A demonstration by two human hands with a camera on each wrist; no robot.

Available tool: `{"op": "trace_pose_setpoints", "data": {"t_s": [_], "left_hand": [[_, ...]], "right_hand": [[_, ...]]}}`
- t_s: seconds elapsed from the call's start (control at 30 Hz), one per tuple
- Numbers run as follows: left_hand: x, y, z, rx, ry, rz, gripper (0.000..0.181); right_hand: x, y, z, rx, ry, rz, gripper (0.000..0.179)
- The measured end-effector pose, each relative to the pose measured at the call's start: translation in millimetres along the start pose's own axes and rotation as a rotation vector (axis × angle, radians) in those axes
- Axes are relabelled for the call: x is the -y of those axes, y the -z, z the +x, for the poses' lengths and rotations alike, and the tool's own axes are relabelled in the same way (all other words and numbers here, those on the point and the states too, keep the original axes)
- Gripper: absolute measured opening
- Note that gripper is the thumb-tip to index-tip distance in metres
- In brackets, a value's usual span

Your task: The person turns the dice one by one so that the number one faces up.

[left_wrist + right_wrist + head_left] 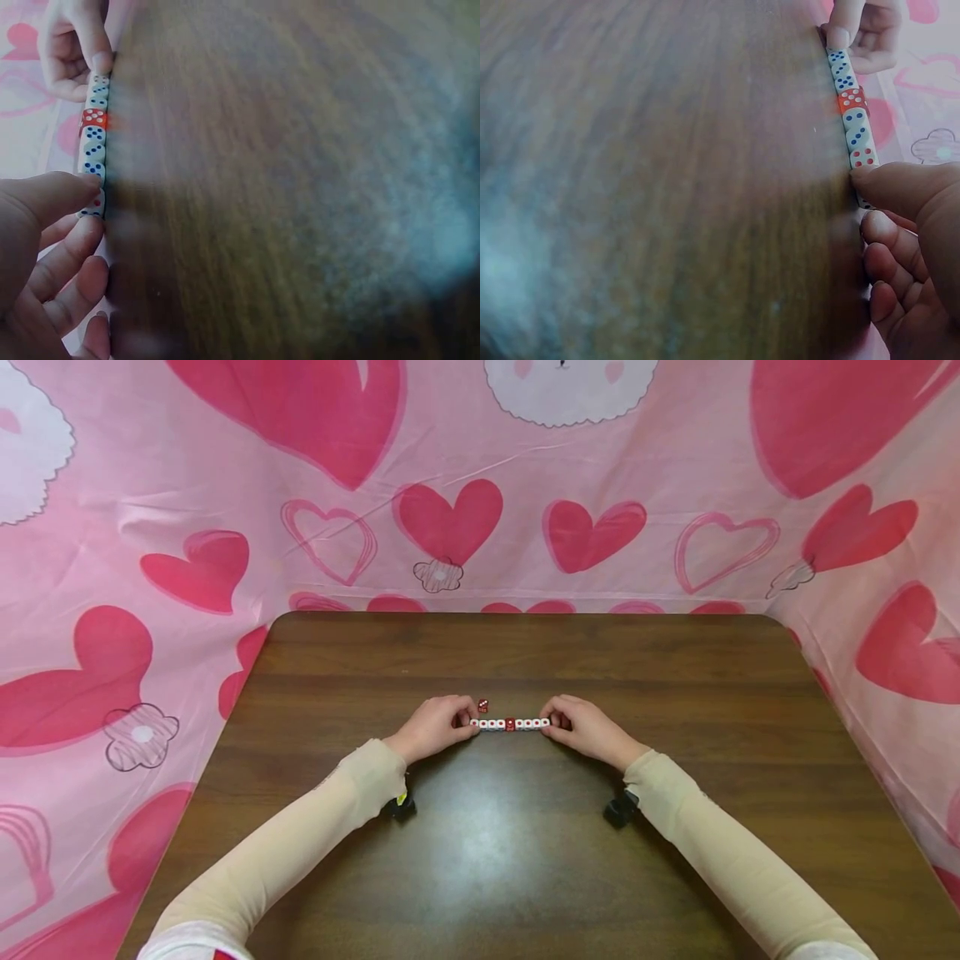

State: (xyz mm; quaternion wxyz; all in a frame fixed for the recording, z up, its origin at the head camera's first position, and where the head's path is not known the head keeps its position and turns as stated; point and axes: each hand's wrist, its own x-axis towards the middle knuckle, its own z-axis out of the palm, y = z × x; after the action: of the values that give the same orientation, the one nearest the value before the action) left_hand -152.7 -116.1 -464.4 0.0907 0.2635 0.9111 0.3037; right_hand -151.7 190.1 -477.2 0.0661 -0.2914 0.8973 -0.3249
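Note:
A straight row of small white dice (492,725), with one red die (510,724) in its middle, runs left to right between the two hands. My left hand (433,725) pinches the left end of this row between thumb and fingers. At the right end, the thumb and fingers of my right hand (588,731) pinch the last white die. Both wrist views show blue and red pips on the white dice (94,150) and white pips on the red die (852,99). Whether the row touches the table cannot be told.
Another red die (483,705) lies by itself just behind the row, close to the left fingertips. The brown wooden table (480,877) has rounded far corners. Pink cloth (450,435) with hearts hangs behind it and at both sides.

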Motion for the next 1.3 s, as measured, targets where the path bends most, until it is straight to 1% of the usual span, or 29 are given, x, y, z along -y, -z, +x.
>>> {"op": "trace_pose_setpoints", "data": {"t_s": [0.13,0.23,0.43,0.7,0.77,0.8,0.97,1.03,1.17,1.3], "left_hand": [[-0.6,-1.5,0.4,-0.004,0.018,0.001,0.013],[-1.1,-2.8,0.3,-0.007,0.019,0.02,0.014],[-1.5,-5.3,-0.6,-0.022,0.004,0.074,0.016],[-0.6,-7.3,-1.8,-0.044,-0.015,0.073,0.014],[-1.2,-6.3,-2.4,-0.046,-0.02,0.056,0.016],[-2.0,-4.8,-2.9,-0.04,-0.015,0.03,0.016],[-0.6,2.8,-1.1,-0.02,0.032,-0.096,0.015],[0.2,4.9,1.6,-0.027,0.051,-0.106,0.014],[1.7,5.3,10.3,-0.06,0.07,-0.112,0.011],[2.9,4.1,20.2,-0.077,0.067,-0.129,0.012]], "right_hand": [[0.3,0.3,0.0,0.001,-0.01,0.009,0.016],[0.3,0.3,0.0,0.001,-0.012,0.01,0.015],[0.8,-0.1,0.0,-0.007,0.003,-0.001,0.015],[0.8,-0.3,-0.5,-0.017,0.009,-0.001,0.015],[0.8,-0.3,-0.7,-0.015,0.004,-0.001,0.015],[0.9,-0.4,-0.8,-0.013,0.003,-0.003,0.015],[0.6,-0.4,-1.7,-0.005,-0.002,-0.003,0.015],[0.4,-0.5,-2.1,-0.004,-0.002,-0.001,0.015],[-0.1,-0.9,-2.5,-0.007,0.0,-0.001,0.015],[-0.3,-1.5,-2.0,-0.017,0.011,-0.004,0.015]]}}
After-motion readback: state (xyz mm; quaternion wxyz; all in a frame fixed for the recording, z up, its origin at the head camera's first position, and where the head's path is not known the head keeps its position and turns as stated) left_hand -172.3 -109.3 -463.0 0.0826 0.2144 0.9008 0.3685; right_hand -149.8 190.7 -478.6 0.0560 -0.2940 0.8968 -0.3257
